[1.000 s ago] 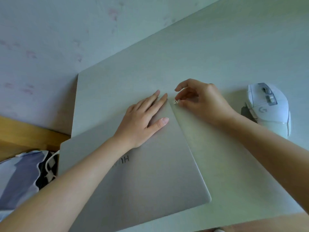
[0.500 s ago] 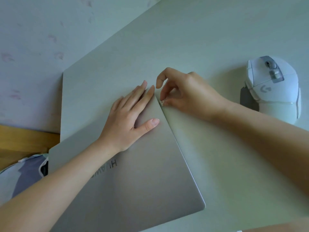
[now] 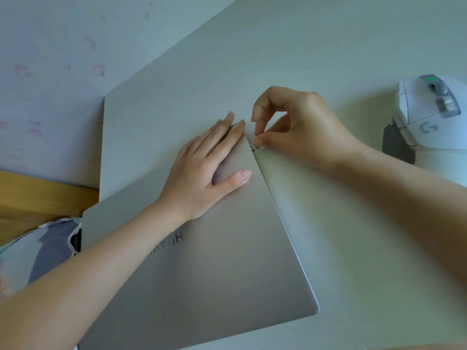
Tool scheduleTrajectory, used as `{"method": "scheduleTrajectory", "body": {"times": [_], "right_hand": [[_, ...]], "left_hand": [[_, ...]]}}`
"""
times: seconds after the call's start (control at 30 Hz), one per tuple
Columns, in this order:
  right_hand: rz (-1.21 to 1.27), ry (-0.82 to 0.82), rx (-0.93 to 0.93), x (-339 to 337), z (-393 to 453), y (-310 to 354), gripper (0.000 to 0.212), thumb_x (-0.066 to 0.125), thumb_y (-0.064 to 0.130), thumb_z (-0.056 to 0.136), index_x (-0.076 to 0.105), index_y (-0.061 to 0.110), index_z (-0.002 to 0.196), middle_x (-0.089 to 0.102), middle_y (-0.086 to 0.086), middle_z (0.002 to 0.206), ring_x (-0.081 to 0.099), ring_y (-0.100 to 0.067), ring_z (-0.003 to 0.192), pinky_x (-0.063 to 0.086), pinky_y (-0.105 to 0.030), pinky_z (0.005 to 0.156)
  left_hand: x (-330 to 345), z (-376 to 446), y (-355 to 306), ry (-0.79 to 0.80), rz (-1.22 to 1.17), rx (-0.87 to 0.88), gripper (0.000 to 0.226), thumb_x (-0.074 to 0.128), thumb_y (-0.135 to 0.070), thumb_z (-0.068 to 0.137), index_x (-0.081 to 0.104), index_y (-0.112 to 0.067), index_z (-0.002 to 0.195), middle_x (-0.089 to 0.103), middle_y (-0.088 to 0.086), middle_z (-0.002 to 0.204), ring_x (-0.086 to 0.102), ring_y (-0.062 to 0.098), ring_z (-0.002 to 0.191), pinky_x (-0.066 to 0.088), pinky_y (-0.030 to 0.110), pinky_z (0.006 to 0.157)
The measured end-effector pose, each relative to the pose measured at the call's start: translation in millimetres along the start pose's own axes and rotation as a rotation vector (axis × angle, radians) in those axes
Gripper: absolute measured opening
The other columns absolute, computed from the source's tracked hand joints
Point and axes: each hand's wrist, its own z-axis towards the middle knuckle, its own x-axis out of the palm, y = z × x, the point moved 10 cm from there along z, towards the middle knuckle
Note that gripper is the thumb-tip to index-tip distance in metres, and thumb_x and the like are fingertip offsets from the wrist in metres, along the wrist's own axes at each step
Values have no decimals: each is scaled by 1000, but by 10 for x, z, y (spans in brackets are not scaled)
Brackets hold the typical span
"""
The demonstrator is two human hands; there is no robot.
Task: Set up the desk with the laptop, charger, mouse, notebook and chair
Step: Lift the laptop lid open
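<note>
A closed silver laptop (image 3: 227, 269) lies at an angle on the pale desk (image 3: 303, 59), its left corner hanging past the desk's edge. My left hand (image 3: 209, 170) rests flat on the lid near its far right corner, fingers spread. My right hand (image 3: 300, 130) pinches a small metal plug (image 3: 257, 147) with thumb and forefinger, right at the laptop's side edge by that corner. A white mouse (image 3: 434, 127) with a green light sits on the desk at the right, apart from both hands.
A dark grey piece (image 3: 396, 145) lies beside the mouse. The wall (image 3: 50, 72) rises behind the desk at the left. A wooden board (image 3: 38, 195) and patterned fabric (image 3: 35, 248) show below the desk's left edge.
My right hand has brought the small plug from just off the corner up against the laptop's side edge. My left hand stays flat on the lid. The view has shifted closer.
</note>
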Motion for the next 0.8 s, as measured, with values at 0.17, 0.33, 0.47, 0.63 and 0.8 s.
{"method": "scheduleTrajectory", "body": {"times": [0.17,0.33,0.47,0.63,0.8], "right_hand": [[20,-1,5,1,2,0,23,67,-1,76,56,16,87,68,2,81,68,-12,58,49,-19,61],[-129,-92,-51,63,-52,67,14,64,3,79,59,15,83,65,2,83,67,-14,66,52,-29,66],[-301,-33,-136,45,-69,128,12,62,8,82,65,17,90,67,3,85,64,-17,76,51,-40,74],[-340,410,-34,74,-210,53,18,75,34,73,71,28,89,66,9,95,60,-16,94,45,-34,87],[-677,687,-38,246,-538,-24,47,72,69,49,60,44,87,48,25,94,37,2,97,31,-23,85]], "left_hand": [[5,-4,-14,7,13,-6,73,30,-65,89,13,-31,152,3,-12,161,3,5,148,12,35,118],[15,-35,-101,31,106,42,75,22,-67,90,11,-28,153,1,-11,161,-4,5,148,4,44,120],[50,-87,-109,41,96,51,78,24,-68,89,9,-26,154,0,-12,161,-3,5,148,5,41,120],[40,-82,-83,21,85,40,76,28,-67,89,11,-30,153,3,-13,161,0,4,147,10,36,119],[33,-87,-93,9,85,44,75,27,-67,89,14,-30,153,5,-12,161,2,5,148,12,37,119]]}}
